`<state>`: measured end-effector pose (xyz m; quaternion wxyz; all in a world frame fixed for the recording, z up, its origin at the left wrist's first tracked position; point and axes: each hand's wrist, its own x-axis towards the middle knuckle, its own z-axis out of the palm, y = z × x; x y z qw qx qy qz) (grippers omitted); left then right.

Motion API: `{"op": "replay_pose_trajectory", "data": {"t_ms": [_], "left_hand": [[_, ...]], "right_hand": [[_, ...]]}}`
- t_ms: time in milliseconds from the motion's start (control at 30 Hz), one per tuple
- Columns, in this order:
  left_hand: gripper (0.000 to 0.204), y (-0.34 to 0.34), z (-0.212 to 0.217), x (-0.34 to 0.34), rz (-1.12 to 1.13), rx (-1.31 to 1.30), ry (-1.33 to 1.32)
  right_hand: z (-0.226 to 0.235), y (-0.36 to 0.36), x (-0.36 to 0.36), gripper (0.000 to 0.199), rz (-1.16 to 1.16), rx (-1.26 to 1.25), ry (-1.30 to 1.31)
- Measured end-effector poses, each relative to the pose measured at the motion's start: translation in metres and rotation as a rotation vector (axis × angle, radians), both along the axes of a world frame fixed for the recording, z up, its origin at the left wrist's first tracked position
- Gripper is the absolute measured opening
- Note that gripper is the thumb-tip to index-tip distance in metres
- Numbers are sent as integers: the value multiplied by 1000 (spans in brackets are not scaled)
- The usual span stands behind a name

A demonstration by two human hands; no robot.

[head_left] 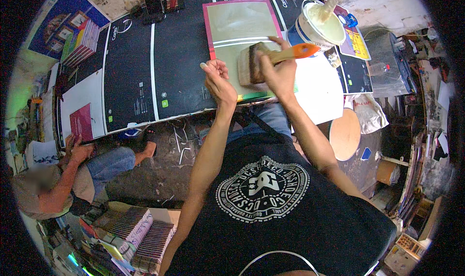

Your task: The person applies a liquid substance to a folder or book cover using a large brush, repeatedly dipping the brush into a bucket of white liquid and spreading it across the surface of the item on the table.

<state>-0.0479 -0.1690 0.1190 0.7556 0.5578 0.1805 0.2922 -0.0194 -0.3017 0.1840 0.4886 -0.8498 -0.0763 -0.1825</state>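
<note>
While the right hand [281, 72] grips the orange handle of a wide paintbrush [264, 63], its bristles lie flat on the lower part of a pink-edged board [240, 26] with a pale, shiny face. That board rests on the dark worktable [179, 58], at about twelve o'clock from the person's chest. At nine o'clock from the brush, the left hand [218, 80] is loosely curled, its fingertips pressing the board's lower left edge and holding nothing. At two o'clock from the brush stands a white bucket [317, 26] of creamy paste with a stick leaning in it. White sheets [317, 89] lie at three o'clock, just beside the board. Well off at eight o'clock, another person [72, 179] sits on the floor, one hand raised to the table edge near a magenta cover [81, 122]. Stacks of booklets [140, 237] sit at seven o'clock.
</note>
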Motion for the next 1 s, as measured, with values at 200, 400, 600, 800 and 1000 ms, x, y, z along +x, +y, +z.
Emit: {"op": "replay_pose_trajectory", "data": {"t_ms": [200,400,600,800,1000], "left_hand": [[63,-1,0,1,-18,52,-25],[60,-3,3,-2,-34,115,-8],[70,-3,4,2,-14,412,108],[54,-5,6,1,-67,419,180],[51,-10,14,0,-84,523,221]], "right_hand": [[-16,-95,-29,37,-83,-38,5],[37,-160,-28,39,-343,-61,-34],[14,-93,5,44,-43,-34,-71],[41,-102,61,38,-149,-410,-41],[25,-57,115,41,115,-123,-180]]}}
